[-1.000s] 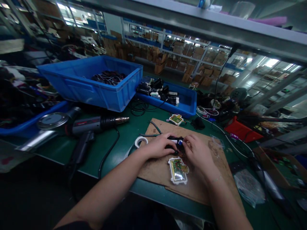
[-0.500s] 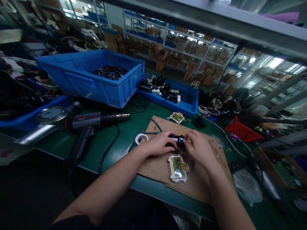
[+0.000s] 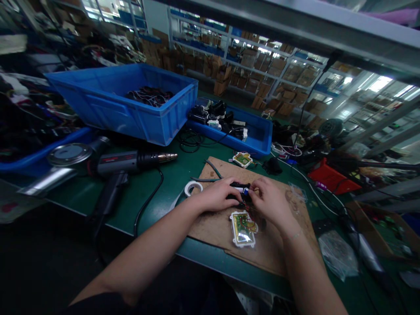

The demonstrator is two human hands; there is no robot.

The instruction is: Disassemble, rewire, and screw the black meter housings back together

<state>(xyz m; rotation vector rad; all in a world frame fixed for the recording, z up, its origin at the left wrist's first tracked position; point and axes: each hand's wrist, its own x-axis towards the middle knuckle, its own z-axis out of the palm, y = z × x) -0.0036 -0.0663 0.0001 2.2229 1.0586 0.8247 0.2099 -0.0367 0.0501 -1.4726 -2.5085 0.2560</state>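
Barely moved since the earlier frame: seen a touch higher in view, along with the bench things, and with both hands kept at the same spot. Holding a black part (image 3: 243, 185) in the left hand (image 3: 219, 195) — curled about its left end, half closed, with thumb and fingers bent in around it. Reaching in from the other side with the right hand (image 3: 271, 202), bent at the fingers and drawn nearly together at the tips, right at a blue bit (image 3: 246, 191) on the part. Can't tell whether pinching that bit or only touching it. Keeping the part between the two hands, over the upper half of a brown mat (image 3: 269, 249); too covered by fingers to make out in full.

Can see thin wires (image 3: 244, 206) just below the part, partly hidden in shadow. Nearer the body, lying flat on the mat: a board (image 3: 243, 229) in a white frame. Beyond the mat, on the green bench (image 3: 183, 168), a second board (image 3: 243, 159), with a black lump (image 3: 272, 166) near it. Left of the hands, a grey-handled tool (image 3: 212, 168), partly hidden by the left hand, then a tape roll (image 3: 187, 188) beside the mat. Farther left, a heat gun (image 3: 118, 164) on its side — pointed rightward, well apart from both hands. Behind it, a big blue bin (image 3: 124, 114) with cables inside.
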